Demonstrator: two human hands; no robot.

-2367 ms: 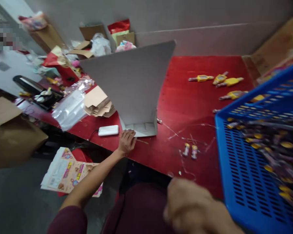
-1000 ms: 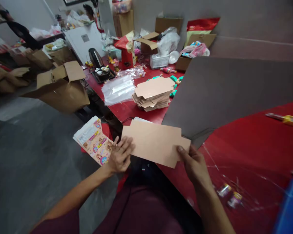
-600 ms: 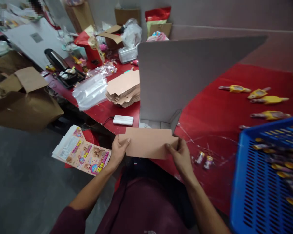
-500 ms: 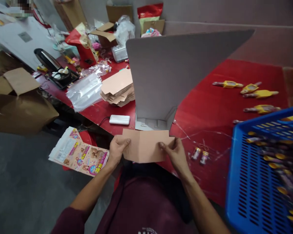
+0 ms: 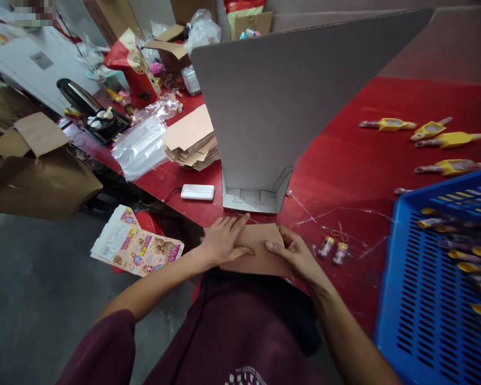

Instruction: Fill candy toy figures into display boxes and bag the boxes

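A light brown cardboard sheet [image 5: 262, 255] lies low in front of my body at the table's front edge. Across its left part my left hand [image 5: 225, 240] rests with fingers stretched out and spread. My right hand [image 5: 292, 247] grips the sheet's right side, thumb on top and fingers curled at the edge. Just beyond stands a grey open display box [image 5: 260, 123] with a tall slanted back panel. Behind it to the left sits a stack of similar cardboard pieces [image 5: 190, 136].
A blue basket [image 5: 388, 299] of yellow-tipped items stands at right. Two small cylinders [image 5: 326, 247] lie near my right hand. Left are a white power bank [image 5: 198, 192], clear plastic bags [image 5: 140, 147] and printed cartons [image 5: 144, 246] on a red stool. Yellow toys [image 5: 392, 124] lie far right.
My left hand has moved from the sheet's left edge onto its upper face, fingers spread. My right hand keeps its grip. The sheet now sits slightly farther right, and the camera view has shifted.
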